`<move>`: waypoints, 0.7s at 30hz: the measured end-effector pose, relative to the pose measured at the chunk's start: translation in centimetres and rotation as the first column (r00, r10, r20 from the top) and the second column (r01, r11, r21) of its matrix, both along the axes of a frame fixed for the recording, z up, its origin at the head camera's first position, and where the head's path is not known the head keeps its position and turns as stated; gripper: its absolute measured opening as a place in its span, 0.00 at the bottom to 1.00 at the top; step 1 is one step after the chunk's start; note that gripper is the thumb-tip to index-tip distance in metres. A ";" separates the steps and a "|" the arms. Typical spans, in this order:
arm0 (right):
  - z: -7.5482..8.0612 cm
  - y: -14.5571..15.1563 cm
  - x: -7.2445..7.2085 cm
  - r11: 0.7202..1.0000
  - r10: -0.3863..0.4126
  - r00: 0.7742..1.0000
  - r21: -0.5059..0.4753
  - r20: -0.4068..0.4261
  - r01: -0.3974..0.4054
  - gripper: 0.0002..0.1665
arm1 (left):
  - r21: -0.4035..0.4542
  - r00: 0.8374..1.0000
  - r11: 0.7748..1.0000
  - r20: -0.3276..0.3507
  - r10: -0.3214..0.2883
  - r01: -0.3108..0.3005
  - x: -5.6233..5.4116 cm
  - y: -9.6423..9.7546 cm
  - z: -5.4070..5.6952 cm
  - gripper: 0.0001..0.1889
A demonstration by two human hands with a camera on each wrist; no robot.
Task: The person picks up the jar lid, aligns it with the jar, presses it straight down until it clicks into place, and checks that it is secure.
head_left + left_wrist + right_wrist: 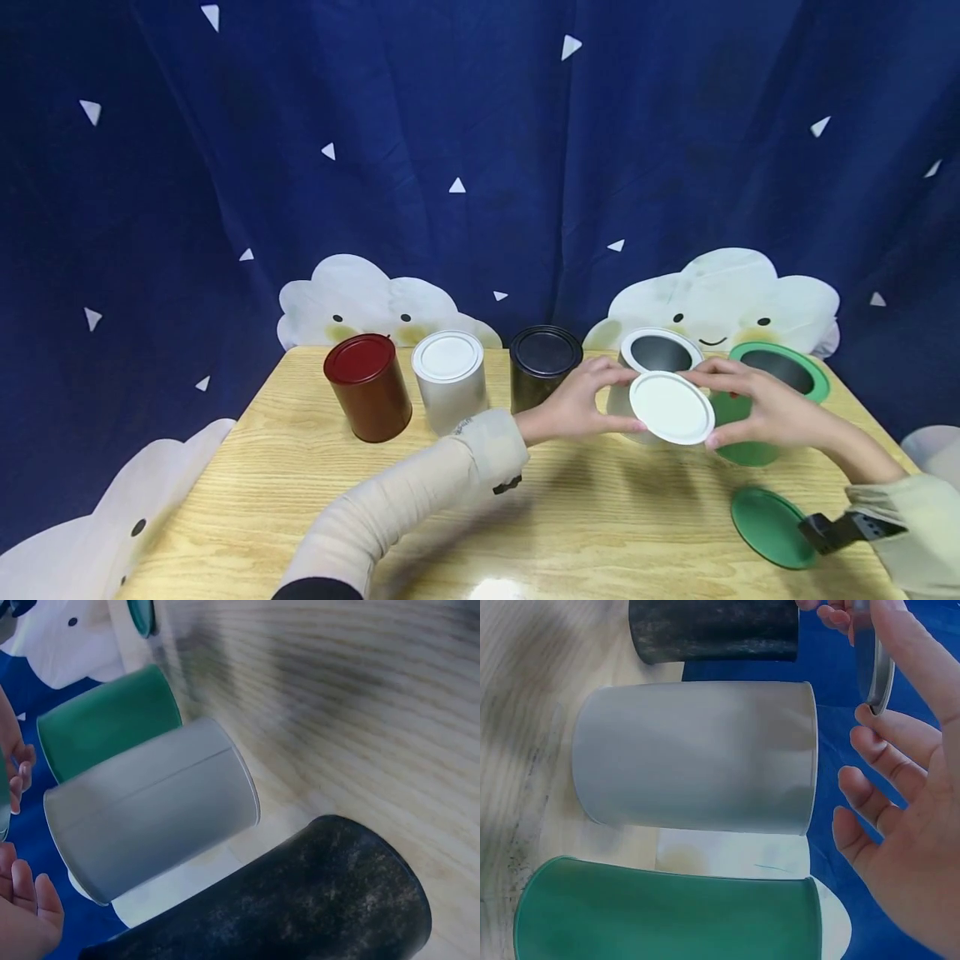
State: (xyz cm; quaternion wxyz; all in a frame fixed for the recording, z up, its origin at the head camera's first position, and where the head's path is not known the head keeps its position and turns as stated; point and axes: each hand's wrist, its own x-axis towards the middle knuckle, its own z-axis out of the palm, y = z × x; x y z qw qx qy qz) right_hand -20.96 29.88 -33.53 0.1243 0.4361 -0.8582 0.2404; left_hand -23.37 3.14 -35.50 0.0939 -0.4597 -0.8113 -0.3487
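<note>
A round white lid [672, 407] is held up by its edge between both hands. My left hand [581, 398] grips its left side, and the thumb and fingers of my right hand [757, 404] pinch the right side. Close behind and below the lid stands a white can [697, 754] with its top uncovered; the lid hides part of it in the head view. In the right wrist view the lid appears edge-on, above the level of the can's rim. To the right, a green can [675, 915] also has no lid on.
A green lid [772, 527] lies on the wooden table [600, 542] by the right wrist. Left of the hands stand a lidded black can [546, 350], a lidded white can [448, 375] and a lidded dark red can [369, 387]. A blue curtain [480, 108] hangs behind.
</note>
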 end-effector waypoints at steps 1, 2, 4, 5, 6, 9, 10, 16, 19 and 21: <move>0.1 0.0 -0.1 1.000 -0.001 1.000 -0.004 0.004 0.001 0.47 | -0.003 1.000 1.000 0.004 -0.002 0.002 -0.1 0.0 0.0 0.29; 0.1 0.1 -0.2 1.000 -0.003 1.000 -0.007 0.005 0.003 0.47 | -0.005 1.000 1.000 0.008 -0.004 0.004 -0.2 0.0 0.1 0.29; 0.2 0.1 -0.4 1.000 -0.003 1.000 -0.015 0.006 0.003 0.46 | -0.015 1.000 1.000 0.010 -0.009 0.009 -0.4 0.0 0.3 0.30; 0.3 0.2 -0.5 1.000 -0.001 1.000 -0.019 0.007 0.001 0.46 | -0.022 1.000 1.000 0.009 -0.010 0.011 -0.5 0.0 0.4 0.30; 0.3 0.2 -0.6 1.000 -0.002 1.000 -0.022 0.007 0.002 0.46 | -0.028 1.000 1.000 0.007 -0.013 0.013 -0.6 0.0 0.4 0.31; 0.6 0.3 -1.0 1.000 -0.005 1.000 -0.024 0.004 0.006 0.45 | -0.040 1.000 0.999 0.012 -0.011 0.011 -0.9 0.2 0.6 0.33; 0.7 0.3 -1.1 1.000 -0.008 1.000 -0.024 0.007 0.008 0.44 | -0.043 1.000 0.999 0.017 -0.006 0.007 -1.0 0.2 0.7 0.34; 1.7 0.3 -1.9 0.999 -0.044 0.998 -0.002 0.045 0.044 0.42 | -0.066 0.999 0.997 0.018 0.039 -0.038 -1.7 0.9 1.3 0.37; 2.1 0.4 -2.4 0.999 -0.049 0.997 0.000 0.064 0.049 0.41 | -0.081 0.999 0.995 -0.012 0.051 -0.052 -2.3 1.1 1.8 0.36; 2.3 0.4 -2.8 0.999 -0.047 0.996 -0.004 0.072 0.047 0.41 | -0.091 0.998 0.994 -0.034 0.058 -0.061 -2.7 1.3 2.1 0.35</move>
